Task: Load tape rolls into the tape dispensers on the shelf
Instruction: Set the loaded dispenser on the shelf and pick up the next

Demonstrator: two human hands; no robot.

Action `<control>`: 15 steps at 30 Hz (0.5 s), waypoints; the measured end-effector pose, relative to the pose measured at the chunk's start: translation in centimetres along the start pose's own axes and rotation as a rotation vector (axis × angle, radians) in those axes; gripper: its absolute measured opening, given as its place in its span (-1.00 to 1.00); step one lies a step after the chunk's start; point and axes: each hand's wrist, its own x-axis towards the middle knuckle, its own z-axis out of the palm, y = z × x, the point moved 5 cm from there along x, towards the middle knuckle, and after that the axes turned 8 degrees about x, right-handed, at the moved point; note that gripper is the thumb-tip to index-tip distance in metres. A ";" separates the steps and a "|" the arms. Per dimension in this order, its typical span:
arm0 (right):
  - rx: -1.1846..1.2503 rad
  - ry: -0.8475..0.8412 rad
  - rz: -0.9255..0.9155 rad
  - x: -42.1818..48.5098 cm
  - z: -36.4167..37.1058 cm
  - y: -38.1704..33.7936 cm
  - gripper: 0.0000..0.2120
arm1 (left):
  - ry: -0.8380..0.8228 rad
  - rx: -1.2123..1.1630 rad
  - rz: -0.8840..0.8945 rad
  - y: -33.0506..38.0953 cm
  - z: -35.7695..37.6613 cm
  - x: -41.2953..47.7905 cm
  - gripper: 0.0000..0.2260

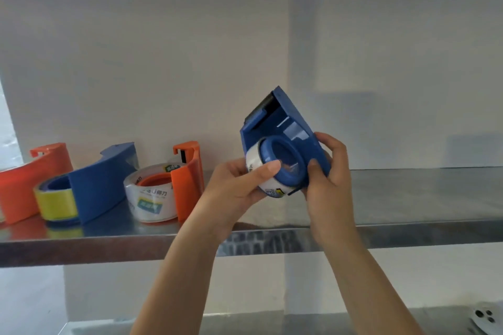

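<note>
Two bare hands are yours to watch, raised in front of the metal shelf (408,234). Your left hand (239,185) wraps the clear tape roll (255,171) from below, its thumb laid across the roll's rim. Your right hand (330,171) clamps the back of the blue plastic tape dispenser (294,128), thumb pressed on its side wall. The clear roll sits around the dispenser's round blue hub, and the dispenser is tilted with its cutter end pointing up and to the left, held above the shelf edge and apart from it.

Four dispensers show in all: the one you hold and three on the shelf to the left. Nearest is an orange dispenser (187,185) carrying a clear roll with printed labels (147,198). Beside it stands a second blue dispenser (100,185) with a yellow tape roll (57,202). Farthest left is another orange dispenser (27,182), partly cut off by the frame.
</note>
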 end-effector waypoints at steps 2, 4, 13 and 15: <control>0.154 -0.025 0.087 0.2 0.4 0.6 -0.63 | -0.059 -0.182 0.051 0.3 0.3 -0.1 -0.69; 0.224 -0.030 0.142 0.2 0.3 1.0 -0.64 | -0.138 -0.308 0.100 0.6 0.3 -0.6 -0.70; 0.057 -0.126 0.017 -0.1 0.7 0.1 -0.73 | 0.001 -0.075 0.303 1.3 -0.9 -1.0 -0.75; 0.031 -0.177 -0.031 -0.4 0.8 -0.4 -0.72 | 0.052 0.075 0.321 1.7 -1.2 -0.7 -0.75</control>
